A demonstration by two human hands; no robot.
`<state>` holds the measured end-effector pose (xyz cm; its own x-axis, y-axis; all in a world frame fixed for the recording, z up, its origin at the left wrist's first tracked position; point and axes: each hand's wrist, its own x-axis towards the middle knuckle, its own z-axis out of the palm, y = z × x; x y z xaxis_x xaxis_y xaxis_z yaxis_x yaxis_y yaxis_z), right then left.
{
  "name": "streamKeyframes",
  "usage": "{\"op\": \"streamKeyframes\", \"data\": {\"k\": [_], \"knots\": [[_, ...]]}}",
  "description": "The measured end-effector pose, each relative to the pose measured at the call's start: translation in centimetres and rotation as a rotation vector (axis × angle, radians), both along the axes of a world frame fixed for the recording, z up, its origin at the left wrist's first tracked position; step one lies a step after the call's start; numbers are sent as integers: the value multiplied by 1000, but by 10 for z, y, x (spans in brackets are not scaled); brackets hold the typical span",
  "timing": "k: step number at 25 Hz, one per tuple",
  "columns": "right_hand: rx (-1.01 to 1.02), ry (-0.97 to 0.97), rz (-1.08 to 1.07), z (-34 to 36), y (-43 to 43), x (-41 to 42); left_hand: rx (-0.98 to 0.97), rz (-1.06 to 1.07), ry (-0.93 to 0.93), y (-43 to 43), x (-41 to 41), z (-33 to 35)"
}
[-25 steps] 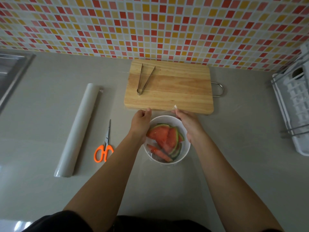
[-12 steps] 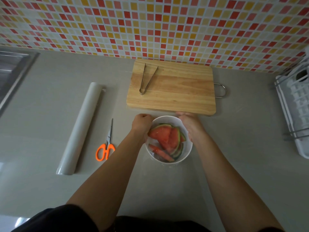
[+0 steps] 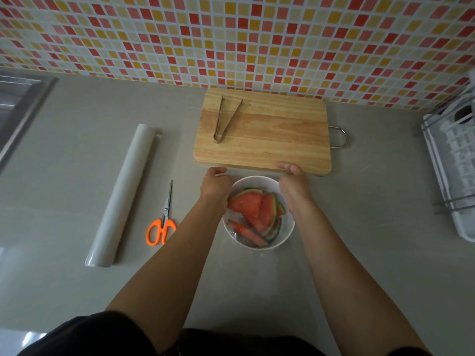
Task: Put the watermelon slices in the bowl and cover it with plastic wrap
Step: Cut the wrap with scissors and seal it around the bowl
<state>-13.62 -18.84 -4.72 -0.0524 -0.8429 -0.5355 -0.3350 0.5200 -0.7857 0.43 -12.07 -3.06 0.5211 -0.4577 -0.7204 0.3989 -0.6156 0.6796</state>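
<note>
A white bowl [image 3: 288, 233] stands on the grey counter just in front of the cutting board. It holds several red watermelon slices [image 3: 253, 208] with green rind. A thin clear sheet of plastic wrap [image 3: 253, 249] lies over the bowl, wrinkled at the near rim. My left hand [image 3: 216, 186] is at the far-left rim and my right hand [image 3: 293, 183] at the far-right rim. Both have curled fingers pinching the wrap's far edge, and the fingertips are partly hidden.
A wooden cutting board [image 3: 270, 145] with metal tongs [image 3: 226, 119] lies behind the bowl. The plastic wrap roll [image 3: 123, 194] and orange-handled scissors [image 3: 162, 227] lie to the left. A sink [image 3: 18, 104] is at far left and a white dish rack [image 3: 452, 176] at far right.
Both hands have brought the wrap's far edge down from above the board's front edge toward the bowl's far rim. The bowl has stayed in place.
</note>
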Motion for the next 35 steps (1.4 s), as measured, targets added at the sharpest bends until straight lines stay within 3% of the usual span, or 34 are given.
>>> {"op": "streamKeyframes", "data": {"k": [4,6,8,10,12,14,16,19,26,32,35], "knots": [[81,-36,14,1,-4,-6,-46,-9,64,6,10,-3],[-9,24,-12,5,-2,-23,28,-158,-176,15,22,-8],[-232,176,27,10,6,-44,104,-264,-523,28,30,-12],[-470,51,130,17,19,-54,-83,-196,-698,39,26,-5],[-519,-168,349,22,31,-52,-447,-233,-536,47,10,4],[-448,-252,550,20,39,-42,-595,-417,-384,55,-4,7],[-398,-271,574,11,44,-34,-563,-465,-289,61,-13,0],[-270,-408,453,2,44,-28,-513,-374,-190,57,-17,-10],[10,-534,332,3,35,-20,-509,-383,-52,49,-11,-19],[53,-425,368,5,28,-15,-442,-399,-54,45,-9,-16],[-19,-168,401,8,31,-16,-331,-432,-140,44,-10,-13]]}}
